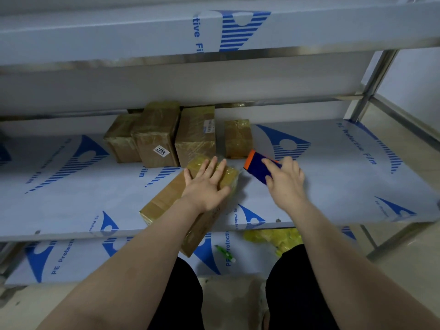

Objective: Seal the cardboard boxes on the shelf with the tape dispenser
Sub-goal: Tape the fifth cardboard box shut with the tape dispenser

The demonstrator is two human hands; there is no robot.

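A long cardboard box [166, 201] lies slanted on the shelf [333, 186], its near end hanging over the front edge. My left hand [207, 184] rests flat on its taped far end, fingers spread. My right hand [285, 182] grips the blue and orange tape dispenser [256, 166] just right of the box's far end, orange end pointing away from me. Several taped cardboard boxes [195, 136] stand together at the back of the shelf, one with a white 7202 label [161, 151].
The shelf above [214, 32] overhangs close overhead. A metal upright [371, 86] stands at the right. On the lower shelf lie crumpled yellow tape scraps [273, 236] and a green and white pen-like object [225, 253]. My dark-trousered knees are below.
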